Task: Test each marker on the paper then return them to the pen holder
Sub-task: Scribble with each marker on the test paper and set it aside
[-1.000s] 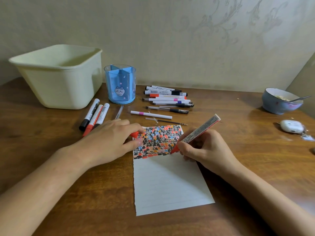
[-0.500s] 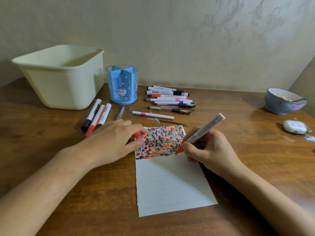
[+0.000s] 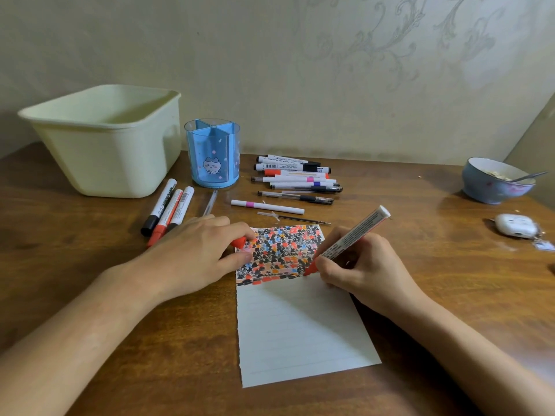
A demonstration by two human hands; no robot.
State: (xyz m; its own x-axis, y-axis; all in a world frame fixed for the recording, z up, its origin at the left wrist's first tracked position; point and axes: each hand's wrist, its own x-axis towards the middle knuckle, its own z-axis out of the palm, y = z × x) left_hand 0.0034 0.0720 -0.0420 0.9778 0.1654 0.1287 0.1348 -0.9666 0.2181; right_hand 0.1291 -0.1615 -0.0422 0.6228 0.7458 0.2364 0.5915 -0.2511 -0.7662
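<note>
A lined white paper (image 3: 300, 325) lies on the wooden table, its top part covered in coloured scribbles. My right hand (image 3: 363, 268) grips a red marker (image 3: 351, 238), tip down on the scribbled area's lower right edge. My left hand (image 3: 195, 253) rests on the paper's upper left corner and pinches the red cap (image 3: 239, 242). The blue pen holder (image 3: 213, 153) stands behind with nothing in it. Three capped markers (image 3: 168, 210) lie left of it. A pile of markers and pens (image 3: 295, 177) lies right of it.
A cream plastic tub (image 3: 105, 139) stands at the back left. A blue bowl with a spoon (image 3: 495, 181) and a white earbud case (image 3: 515, 225) sit at the right. A pink-banded marker (image 3: 267, 206) and a thin refill (image 3: 294, 218) lie above the paper.
The red marker's tip has shifted slightly along the bottom edge of the scribbles. My left hand has stayed on the paper with the cap.
</note>
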